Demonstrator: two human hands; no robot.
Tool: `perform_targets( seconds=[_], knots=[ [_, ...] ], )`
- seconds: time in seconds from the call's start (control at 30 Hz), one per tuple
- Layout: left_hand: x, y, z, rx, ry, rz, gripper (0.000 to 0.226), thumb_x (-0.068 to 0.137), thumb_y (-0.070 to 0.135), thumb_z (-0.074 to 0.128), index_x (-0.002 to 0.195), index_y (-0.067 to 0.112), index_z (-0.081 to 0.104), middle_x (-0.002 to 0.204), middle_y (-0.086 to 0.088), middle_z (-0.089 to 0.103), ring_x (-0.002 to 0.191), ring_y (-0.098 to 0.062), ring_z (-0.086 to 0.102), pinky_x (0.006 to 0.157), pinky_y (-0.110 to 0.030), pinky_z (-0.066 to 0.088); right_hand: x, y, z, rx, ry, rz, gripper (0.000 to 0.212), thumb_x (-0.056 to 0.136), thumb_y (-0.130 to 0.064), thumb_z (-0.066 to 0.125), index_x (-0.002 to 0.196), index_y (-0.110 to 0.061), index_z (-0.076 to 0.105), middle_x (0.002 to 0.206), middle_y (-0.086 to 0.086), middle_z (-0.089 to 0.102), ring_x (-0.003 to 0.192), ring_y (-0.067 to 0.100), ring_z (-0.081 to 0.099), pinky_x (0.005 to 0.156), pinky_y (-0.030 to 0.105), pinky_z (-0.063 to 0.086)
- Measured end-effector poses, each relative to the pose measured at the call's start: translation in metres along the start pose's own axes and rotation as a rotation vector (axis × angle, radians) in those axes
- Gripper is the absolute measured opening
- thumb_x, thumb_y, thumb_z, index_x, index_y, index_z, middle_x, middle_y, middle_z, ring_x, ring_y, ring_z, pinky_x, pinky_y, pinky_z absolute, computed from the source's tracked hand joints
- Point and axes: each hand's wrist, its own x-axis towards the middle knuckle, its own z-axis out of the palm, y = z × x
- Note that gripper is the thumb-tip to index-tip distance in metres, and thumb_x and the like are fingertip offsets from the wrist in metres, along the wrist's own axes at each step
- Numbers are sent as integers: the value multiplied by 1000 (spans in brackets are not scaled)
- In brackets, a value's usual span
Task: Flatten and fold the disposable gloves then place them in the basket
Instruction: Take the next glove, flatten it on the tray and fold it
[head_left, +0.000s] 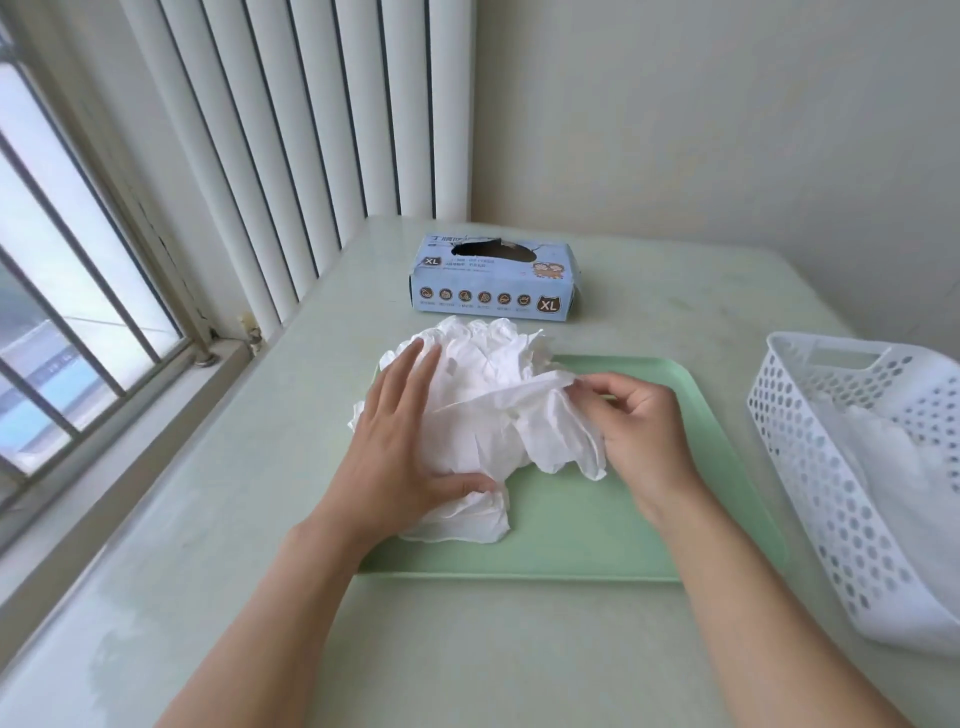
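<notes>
Gloves: crumpled white pile on left part of green tray, spilling over its far-left rim. My left hand lies flat on pile, fingers straight, thumb pressing near edge. My right hand pinches one glove's edge, fingers curled. White perforated basket at right, apart from tray, white material inside. Blue XL glove box behind pile on pale table.

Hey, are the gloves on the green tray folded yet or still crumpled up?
Still crumpled. The gloves lie in a wrinkled heap on the tray; the left hand rests on them and the right hand pinches one edge.
</notes>
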Motion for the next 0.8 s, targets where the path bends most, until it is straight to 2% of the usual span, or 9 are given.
perform_targets(
  seconds=[0.1,0.17,0.27,0.33,0.43,0.53,0.6,0.7,0.8],
  knots=[
    [-2,-5,2,-23,-22,-80,133,60,79,75,162,21,13,166,12,14,152,-1,8,122,-23,12,15,1,-24,323,207,189,13,94,-1,60,95,-5,72,89,11,68,80,19,58,63,25,45],
    [-4,-6,1,-34,-26,-91,127,62,82,72,161,22,19,163,14,21,148,2,12,122,-23,15,22,-6,-38,593,257,289,15,95,2,53,92,-5,66,87,10,62,81,19,57,59,21,48],
    [-6,16,-7,-53,94,-98,105,73,81,60,156,23,32,161,12,23,153,-9,13,123,-36,20,16,-28,-46,846,174,354,34,89,3,50,65,-14,65,64,-2,56,58,8,52,46,15,41],
    [-2,49,-16,-86,235,-32,88,78,73,62,148,21,45,157,5,32,150,-14,22,120,-31,24,5,-45,-42,911,103,357,28,86,3,54,69,-15,66,68,-3,57,54,8,53,48,20,43],
    [10,107,-23,-184,158,146,74,75,60,80,132,19,59,136,8,53,131,-9,50,107,-21,40,-10,-59,-32,894,205,386,15,99,1,53,105,-6,65,78,4,68,57,12,67,49,24,53],
    [20,146,-12,-301,-100,208,79,70,50,89,136,21,55,130,12,55,122,-2,53,97,-12,40,-24,-62,-33,787,189,396,51,94,-2,62,143,-2,48,95,12,71,74,18,73,59,25,58],
    [26,157,0,-319,-129,222,76,73,39,91,136,21,53,128,11,58,119,-2,54,97,-11,39,-33,-69,-37,684,129,374,56,92,-4,64,145,-3,46,93,10,73,77,18,72,60,25,58],
    [34,160,8,-485,-94,147,48,83,22,84,125,19,63,109,10,72,103,-9,68,87,-26,52,-48,-88,-50,565,90,332,51,90,-2,67,138,-11,53,94,14,76,77,21,72,57,25,57],
    [40,161,7,-532,-131,93,23,92,9,72,112,20,73,97,8,76,86,-18,72,73,-39,59,-57,-94,-66,90,29,139,40,89,-11,71,122,-31,63,89,11,72,77,20,67,66,29,58]
  ],
)
